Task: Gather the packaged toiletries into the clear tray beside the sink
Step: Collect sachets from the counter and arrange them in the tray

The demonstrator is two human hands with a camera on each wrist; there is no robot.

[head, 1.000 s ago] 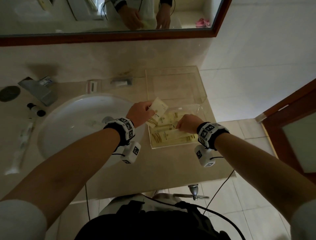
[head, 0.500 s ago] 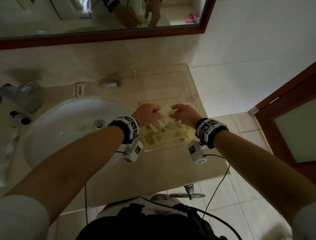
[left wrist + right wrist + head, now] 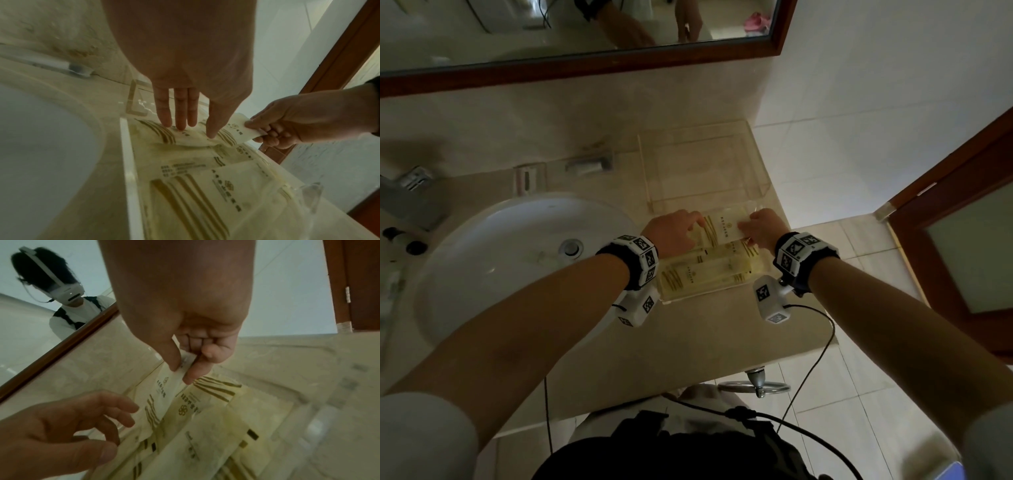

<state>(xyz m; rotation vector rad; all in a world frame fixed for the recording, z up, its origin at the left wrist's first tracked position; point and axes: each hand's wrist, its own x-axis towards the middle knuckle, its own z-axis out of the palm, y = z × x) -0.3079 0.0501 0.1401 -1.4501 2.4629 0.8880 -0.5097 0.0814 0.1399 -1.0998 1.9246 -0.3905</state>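
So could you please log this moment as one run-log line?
right hand pinches packet | left hand presses packets in clear tray | placing

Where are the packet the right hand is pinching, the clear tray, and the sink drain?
white packet [image 3: 727, 229], head view, on its printed face.
clear tray [image 3: 127, 155], left wrist view, on its near side wall.
sink drain [image 3: 571, 247], head view, on the metal plug.
right hand [image 3: 763, 230], head view, on its back.

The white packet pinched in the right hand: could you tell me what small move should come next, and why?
Probably lower the white packet flat onto the packets in the clear tray and let go. The right hand pinches one end above the pile, and the left hand presses straight fingers on the packets beside it.
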